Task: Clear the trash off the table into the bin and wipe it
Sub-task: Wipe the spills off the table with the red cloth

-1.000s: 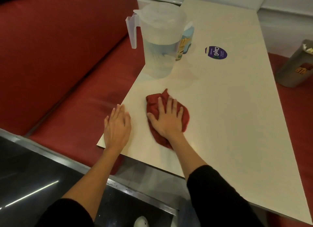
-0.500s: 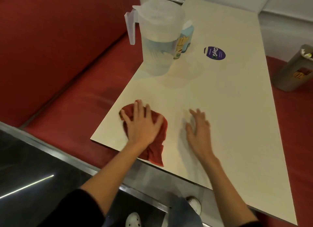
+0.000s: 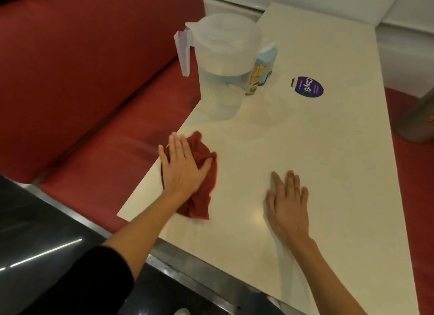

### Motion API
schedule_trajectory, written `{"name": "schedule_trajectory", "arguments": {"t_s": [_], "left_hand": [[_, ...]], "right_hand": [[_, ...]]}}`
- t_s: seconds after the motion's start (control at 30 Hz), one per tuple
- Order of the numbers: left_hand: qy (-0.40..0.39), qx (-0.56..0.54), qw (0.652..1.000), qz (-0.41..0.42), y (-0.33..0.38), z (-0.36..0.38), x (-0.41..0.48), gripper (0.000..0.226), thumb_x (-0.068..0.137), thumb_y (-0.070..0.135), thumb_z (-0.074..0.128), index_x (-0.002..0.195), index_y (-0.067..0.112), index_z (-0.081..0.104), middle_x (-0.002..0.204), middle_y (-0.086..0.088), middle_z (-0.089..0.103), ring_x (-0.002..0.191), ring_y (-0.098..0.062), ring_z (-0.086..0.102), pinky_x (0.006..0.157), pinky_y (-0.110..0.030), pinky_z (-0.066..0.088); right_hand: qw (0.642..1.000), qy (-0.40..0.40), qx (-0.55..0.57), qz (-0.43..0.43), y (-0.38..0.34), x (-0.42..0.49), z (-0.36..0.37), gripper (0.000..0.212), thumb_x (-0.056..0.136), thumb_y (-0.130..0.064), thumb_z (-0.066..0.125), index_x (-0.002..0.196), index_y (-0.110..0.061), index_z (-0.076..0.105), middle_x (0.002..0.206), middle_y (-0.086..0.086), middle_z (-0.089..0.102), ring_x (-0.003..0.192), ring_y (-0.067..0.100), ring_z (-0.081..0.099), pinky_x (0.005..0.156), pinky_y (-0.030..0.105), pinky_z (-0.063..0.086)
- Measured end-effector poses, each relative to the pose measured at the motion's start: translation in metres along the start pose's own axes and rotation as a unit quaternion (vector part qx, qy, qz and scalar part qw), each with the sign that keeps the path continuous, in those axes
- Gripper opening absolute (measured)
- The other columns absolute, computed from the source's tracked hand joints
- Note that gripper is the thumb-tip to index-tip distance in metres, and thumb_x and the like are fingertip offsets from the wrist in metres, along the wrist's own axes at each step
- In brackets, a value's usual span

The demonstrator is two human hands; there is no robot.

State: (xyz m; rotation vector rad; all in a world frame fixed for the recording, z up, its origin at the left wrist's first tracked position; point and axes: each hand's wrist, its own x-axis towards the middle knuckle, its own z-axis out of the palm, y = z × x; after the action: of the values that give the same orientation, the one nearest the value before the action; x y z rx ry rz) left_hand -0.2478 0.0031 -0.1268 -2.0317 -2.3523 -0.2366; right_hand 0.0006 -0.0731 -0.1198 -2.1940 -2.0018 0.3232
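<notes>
left hand flat, fingers spread, pressing the red rag on the tabletop; right hand resting flat, fingers straight, holding nothing.

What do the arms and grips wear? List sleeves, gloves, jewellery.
No gloves, rings or watch show on the left grip or right grip. The left arm wears a black sleeve ending near the elbow, forearm uncovered. The right forearm is uncovered too; no sleeve of it is in view.
</notes>
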Motion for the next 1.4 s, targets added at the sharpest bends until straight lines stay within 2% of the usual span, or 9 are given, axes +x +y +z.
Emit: {"name": "schedule_trajectory", "arguments": {"t_s": [0.13,0.23,0.4,0.57,0.77,0.87,1.03,1.23,1.4], "left_hand": [[-0.047,-0.039,0.99,-0.13,0.034,0.001,0.059,0.095,0.094,0.065,0.022,0.148,-0.013,0.011,0.156,-0.033,0.006,0.147,-0.041,0.005,0.119,-0.056,0.005],[-0.057,-0.04,0.989,-0.131,0.073,0.003,0.07,0.092,0.095,0.061,0.023,0.149,-0.011,0.005,0.158,-0.03,0.002,0.148,-0.04,0.002,0.119,-0.053,0.003],[-0.054,-0.043,0.993,0.095,0.091,0.0,0.023,0.077,0.095,0.055,0.019,0.153,0.004,0.019,0.16,-0.014,0.017,0.149,-0.03,0.014,0.12,-0.045,0.003],[-0.053,-0.012,0.941,0.335,0.012,-0.017,-0.049,0.058,0.096,0.051,0.029,0.152,0.038,0.023,0.161,0.001,0.019,0.148,-0.02,0.019,0.118,-0.052,0.011],[-0.059,0.067,0.977,0.193,-0.064,-0.019,-0.016,0.07,0.091,0.064,0.019,0.153,0.031,0.024,0.163,0.002,0.009,0.149,-0.022,0.017,0.113,-0.062,-0.001],[-0.042,0.107,0.988,0.098,-0.032,-0.011,0.031,0.079,0.092,0.063,0.013,0.152,0.012,0.026,0.163,-0.008,0.001,0.15,-0.024,0.005,0.109,-0.062,-0.018],[-0.078,0.01,0.996,-0.034,0.073,-0.001,0.045,0.079,0.098,0.056,0.017,0.153,0.0,0.007,0.16,-0.023,0.004,0.149,-0.033,0.0,0.115,-0.062,-0.004],[-0.086,-0.03,0.954,0.286,0.09,-0.005,-0.024,0.071,0.098,0.06,0.02,0.156,0.021,0.01,0.162,-0.003,0.006,0.15,-0.018,0.011,0.118,-0.046,-0.004],[-0.112,-0.004,0.963,0.244,0.049,-0.007,-0.027,0.085,0.086,0.075,0.006,0.155,0.027,-0.002,0.162,0.004,-0.006,0.15,-0.011,0.0,0.118,-0.045,-0.005]], "right_hand": [[1.0,0.013,-0.01,0.001,0.0,0.001,0.005,0.068,0.092,-0.045,0.001,0.154,-0.022,0.016,0.161,0.015,0.006,0.149,0.027,-0.001,0.12,0.046,0.0],[1.0,0.016,-0.011,0.002,0.001,0.004,0.005,0.065,0.093,-0.043,0.005,0.153,-0.022,0.02,0.16,0.016,0.009,0.149,0.028,0.002,0.119,0.047,0.002],[1.0,0.016,-0.017,0.003,0.0,0.004,0.003,0.065,0.092,-0.042,0.008,0.152,-0.02,0.024,0.159,0.018,0.014,0.148,0.03,0.007,0.119,0.05,0.006],[1.0,0.005,-0.017,0.001,0.001,0.002,0.001,0.068,0.091,-0.044,0.003,0.153,-0.022,0.02,0.16,0.016,0.01,0.149,0.028,0.002,0.12,0.048,0.003],[1.0,0.011,-0.01,0.002,0.0,0.002,0.001,0.071,0.089,-0.046,0.001,0.152,-0.022,0.021,0.16,0.016,0.01,0.149,0.028,0.002,0.12,0.047,0.004],[1.0,0.013,-0.009,0.002,-0.002,0.002,0.002,0.071,0.089,-0.046,0.001,0.153,-0.022,0.021,0.16,0.016,0.01,0.149,0.028,0.002,0.12,0.047,0.003],[1.0,0.01,-0.014,0.006,-0.001,0.002,0.001,0.071,0.088,-0.046,0.0,0.153,-0.023,0.019,0.161,0.015,0.008,0.149,0.027,0.001,0.12,0.046,0.001],[1.0,0.007,-0.01,-0.002,-0.001,0.002,0.001,0.072,0.088,-0.048,-0.002,0.153,-0.024,0.017,0.161,0.014,0.006,0.149,0.026,-0.001,0.12,0.045,0.0],[0.997,-0.009,0.073,-0.007,0.001,0.001,-0.006,0.069,0.089,-0.05,0.004,0.153,-0.026,0.016,0.162,0.007,0.004,0.149,0.019,-0.004,0.119,0.038,-0.005]]}}
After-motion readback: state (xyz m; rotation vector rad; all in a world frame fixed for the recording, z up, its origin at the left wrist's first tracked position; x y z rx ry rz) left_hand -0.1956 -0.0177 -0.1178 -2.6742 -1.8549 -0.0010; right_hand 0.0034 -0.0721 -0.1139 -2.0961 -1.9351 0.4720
